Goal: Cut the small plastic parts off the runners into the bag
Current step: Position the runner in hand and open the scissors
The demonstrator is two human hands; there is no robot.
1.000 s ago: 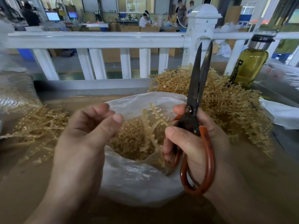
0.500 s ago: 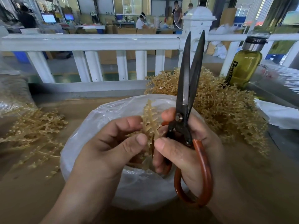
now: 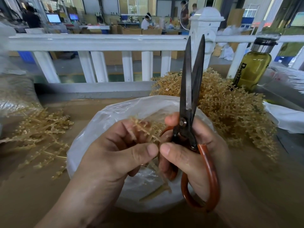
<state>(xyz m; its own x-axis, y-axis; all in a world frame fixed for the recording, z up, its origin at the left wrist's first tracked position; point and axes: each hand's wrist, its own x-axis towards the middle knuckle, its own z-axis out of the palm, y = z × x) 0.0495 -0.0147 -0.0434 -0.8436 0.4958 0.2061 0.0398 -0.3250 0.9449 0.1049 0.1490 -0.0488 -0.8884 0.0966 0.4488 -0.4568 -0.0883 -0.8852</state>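
A: What's on the desk [image 3: 32, 195]?

B: The plastic bag [image 3: 115, 116] sits at centre. There's a heap of runners [image 3: 233, 116] at two o'clock and a looser scatter [image 3: 37, 132] at nine.

A: And the hands?

B: Both are over the bag. The right hand [image 3: 194, 155] has its grip curled round the scissors [image 3: 187, 96], blades slightly apart, pointing to twelve. The left hand [image 3: 111, 155] has its grip pinching one runner [image 3: 141, 127].

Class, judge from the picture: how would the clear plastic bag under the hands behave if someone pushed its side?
The plastic bag would probably crumple rather than slide: its thin film shows wrinkles. It likely feels light and floppy, sagging if lifted by its rim.
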